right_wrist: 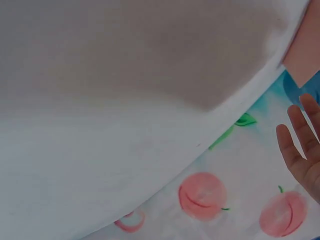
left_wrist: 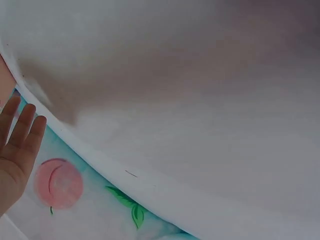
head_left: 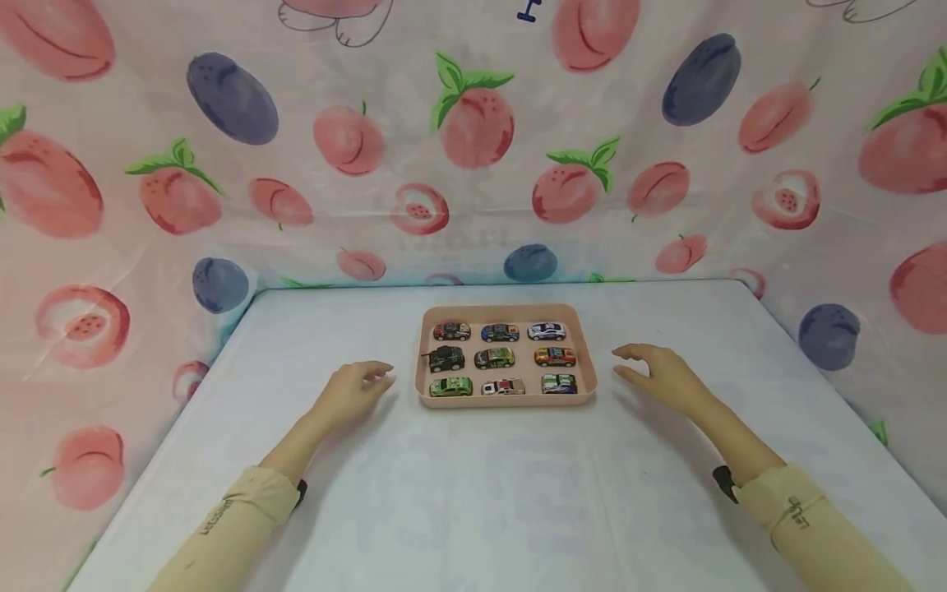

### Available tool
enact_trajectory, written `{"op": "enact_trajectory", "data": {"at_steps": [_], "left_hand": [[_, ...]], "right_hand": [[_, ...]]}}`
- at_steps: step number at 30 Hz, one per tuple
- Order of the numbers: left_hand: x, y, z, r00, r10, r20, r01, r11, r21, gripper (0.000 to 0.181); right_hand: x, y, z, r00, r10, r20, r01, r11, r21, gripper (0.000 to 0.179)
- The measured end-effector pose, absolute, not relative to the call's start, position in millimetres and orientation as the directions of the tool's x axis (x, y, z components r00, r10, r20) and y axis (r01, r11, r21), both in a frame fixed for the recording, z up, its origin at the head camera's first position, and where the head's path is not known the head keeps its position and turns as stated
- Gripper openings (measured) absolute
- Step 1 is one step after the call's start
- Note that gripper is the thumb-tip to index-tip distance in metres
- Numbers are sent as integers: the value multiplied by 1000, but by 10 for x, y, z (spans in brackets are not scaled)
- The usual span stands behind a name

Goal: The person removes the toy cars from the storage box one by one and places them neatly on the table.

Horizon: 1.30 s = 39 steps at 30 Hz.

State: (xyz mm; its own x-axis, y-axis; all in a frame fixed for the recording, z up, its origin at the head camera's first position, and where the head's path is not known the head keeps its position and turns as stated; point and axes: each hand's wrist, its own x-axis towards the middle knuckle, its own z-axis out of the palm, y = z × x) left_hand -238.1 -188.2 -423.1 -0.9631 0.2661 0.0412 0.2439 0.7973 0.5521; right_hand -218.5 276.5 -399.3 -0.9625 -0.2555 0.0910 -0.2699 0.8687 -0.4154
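A shallow pink tray lies on the white table, holding several small toy vehicles in three rows. Among them are a black toy tank at the left of the middle row, a red and yellow car at its right, and a green car at the front left. My left hand hovers to the left of the tray, fingers relaxed, holding nothing. On the other side, my right hand is apart from the tray's right edge, fingers loosely extended and holding nothing. Both wrist views show spread fingers.
The white table reaches back to a hanging cloth printed with peaches and plums, which also rises along both sides. Black bands show at the cuffs of the beige sleeves.
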Motion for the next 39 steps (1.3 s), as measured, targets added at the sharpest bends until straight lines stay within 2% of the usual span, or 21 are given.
{"op": "enact_trajectory", "data": {"at_steps": [7,17,22,25,29,32,34,36,39], "left_hand": [[-2465,-1778,-4180,-972,229,52,214,772,599,35],[-2629,-1575,-4092,-992,120,47,114,650,752,32],[-2679,-1503,-4104,-997,27,-75,-51,501,864,31],[-2700,-1473,-4128,-983,0,-185,-167,427,888,33],[-2709,-1465,-4151,-957,8,-289,-266,370,890,39],[-2694,-1459,-4155,-951,13,-309,-279,389,878,43],[-2692,-1434,-4144,-956,5,-294,-267,405,874,44],[-2701,-1394,-4127,-959,19,-283,-248,428,869,45],[-2734,-1320,-4081,-965,17,-263,-229,441,868,45]], "right_hand": [[-2284,2531,-3876,-951,-291,106,-309,857,-413,36],[-2418,2229,-3754,-925,-352,144,-379,820,-430,33],[-2449,2041,-3734,-917,-375,136,-392,785,-480,33],[-2466,1893,-3748,-901,-413,132,-420,756,-502,33],[-2526,1660,-3755,-846,-504,174,-522,719,-459,30],[-2598,1510,-3739,-798,-564,212,-598,700,-389,29],[-2643,1445,-3706,-791,-573,215,-610,708,-355,29],[-2680,1410,-3658,-808,-561,179,-586,735,-342,29],[-2740,1390,-3561,-832,-545,106,-540,751,-380,30]]}}
